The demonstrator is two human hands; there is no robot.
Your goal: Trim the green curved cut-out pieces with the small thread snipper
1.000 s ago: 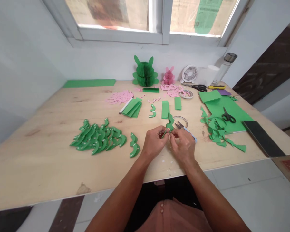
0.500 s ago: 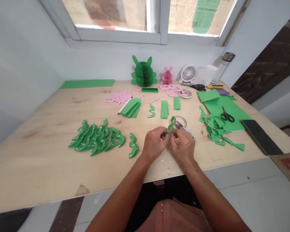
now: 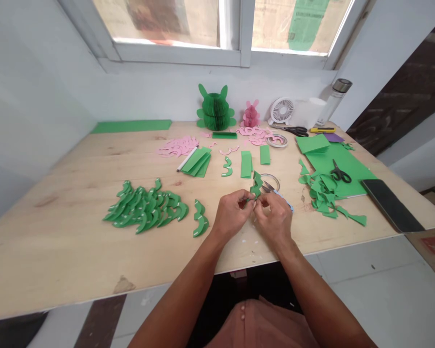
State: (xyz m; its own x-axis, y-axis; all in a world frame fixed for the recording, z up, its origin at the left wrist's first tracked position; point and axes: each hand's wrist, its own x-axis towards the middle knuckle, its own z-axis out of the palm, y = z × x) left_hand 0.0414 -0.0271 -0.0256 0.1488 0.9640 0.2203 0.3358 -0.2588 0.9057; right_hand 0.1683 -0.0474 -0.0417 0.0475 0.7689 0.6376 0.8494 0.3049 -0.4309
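Note:
A green scalloped paper cutout [image 3: 255,182] stands up between my fingertips, its lower end hidden by them. My left hand [image 3: 232,212] pinches it from the left. My right hand [image 3: 274,217] is closed at the same lower end, thumb and fingertips pressed together there. Behind my right hand lie scissors with pale blue handles [image 3: 285,202], partly covered, their blades over a roll of tape [image 3: 274,178]. To the left of my left hand, a few matching green cutouts [image 3: 200,223] rest on the table, beside a large heap of similar cutouts [image 3: 145,208].
Green scraps [image 3: 324,191], black-handled scissors [image 3: 340,172] and a phone [image 3: 393,205] lie on the right. Folded green papers [image 3: 197,162] and pink cutouts [image 3: 177,146] are farther back. A green honeycomb paper figure [image 3: 216,111], a small fan [image 3: 282,110] and a bottle [image 3: 335,102] stand along the wall.
The green cutout has turned between my fingers, so its scalloped edge shows more and it leans less to the right. Both hands stay nearly in place.

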